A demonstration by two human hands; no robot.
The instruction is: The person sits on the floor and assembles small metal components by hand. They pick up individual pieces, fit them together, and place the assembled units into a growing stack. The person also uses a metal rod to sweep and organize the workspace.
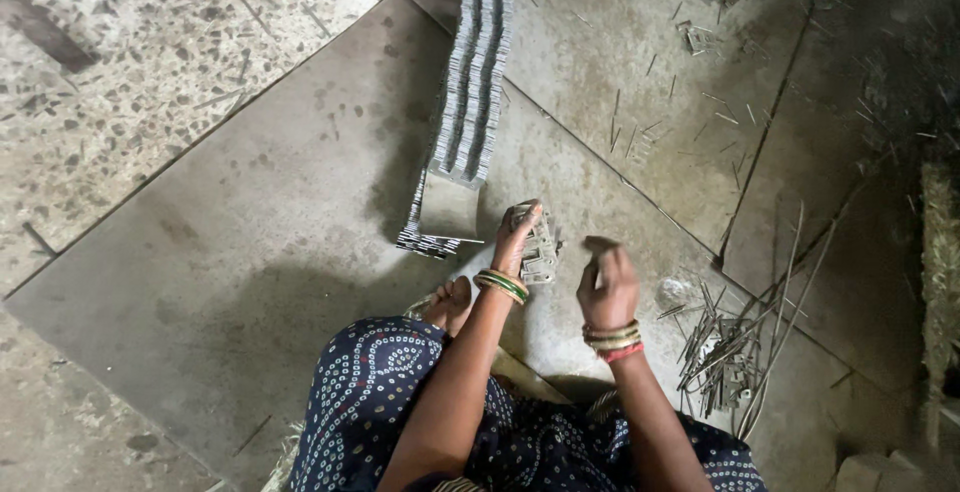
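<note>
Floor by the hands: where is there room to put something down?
Bare floor lies left of the stacked metal strips and the left hand. It is crowded right of the right hand, where thin rods and small metal pieces lie scattered.

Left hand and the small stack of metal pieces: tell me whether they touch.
Touching. The head view shows the left hand wrapped around the small stack of metal pieces, fingers over its top.

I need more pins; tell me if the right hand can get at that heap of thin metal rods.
Probably yes: the right hand hangs just beside the heap of thin metal rods, nothing between them.
</note>
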